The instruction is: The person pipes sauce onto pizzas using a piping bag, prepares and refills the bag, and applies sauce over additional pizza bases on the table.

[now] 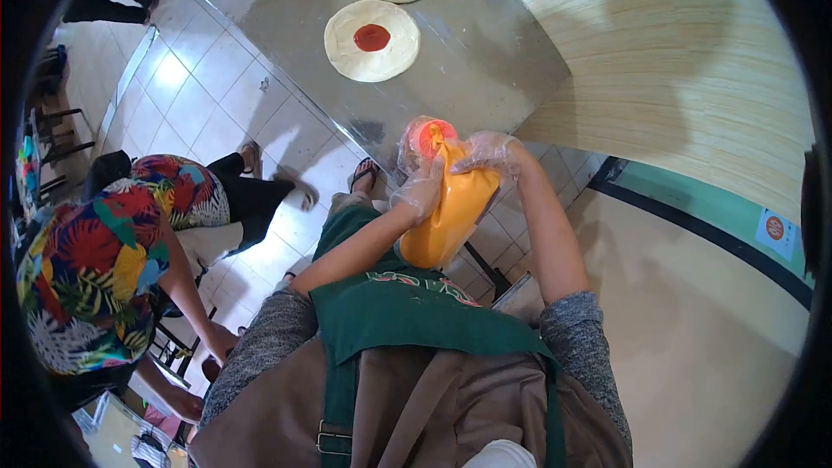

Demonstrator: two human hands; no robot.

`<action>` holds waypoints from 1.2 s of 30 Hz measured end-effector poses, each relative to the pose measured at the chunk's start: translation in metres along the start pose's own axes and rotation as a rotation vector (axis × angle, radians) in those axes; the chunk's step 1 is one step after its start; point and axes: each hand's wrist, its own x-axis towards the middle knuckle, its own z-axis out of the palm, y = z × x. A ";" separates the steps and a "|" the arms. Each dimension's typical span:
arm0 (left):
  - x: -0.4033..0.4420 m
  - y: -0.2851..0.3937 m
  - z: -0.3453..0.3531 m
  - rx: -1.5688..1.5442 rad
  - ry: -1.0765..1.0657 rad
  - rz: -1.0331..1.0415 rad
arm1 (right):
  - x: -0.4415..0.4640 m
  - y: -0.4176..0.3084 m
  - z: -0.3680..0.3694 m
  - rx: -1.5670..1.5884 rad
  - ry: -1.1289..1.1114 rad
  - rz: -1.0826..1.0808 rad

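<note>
Fingers of your gloved left hand curl against one side of the orange-filled bag, while those of your gloved right hand press its other side near the top; I cannot tell whether the fingertips pinch. You hold the bag just off the surface's near edge, beside a round red-orange piece. Three dough rounds bearing red sauce lie farther from that edge.

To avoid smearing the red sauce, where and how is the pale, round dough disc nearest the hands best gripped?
Probably beneath opposite edges of the dough disc, coming from the person's side: it lies flat on the grey metal table, sauce in its middle.
</note>
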 end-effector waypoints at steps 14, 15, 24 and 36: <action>-0.010 0.050 -0.020 -0.034 -0.014 -0.320 | 0.022 0.025 0.022 0.207 0.230 -0.072; -0.011 0.055 -0.020 -0.024 0.029 -0.319 | 0.021 0.026 0.023 0.216 0.236 -0.083; 0.005 0.019 -0.019 0.243 -0.083 -0.152 | 0.018 0.017 0.024 0.041 0.378 0.045; -0.005 0.033 -0.024 0.479 -0.120 -0.002 | -0.002 -0.012 0.029 0.094 0.324 0.023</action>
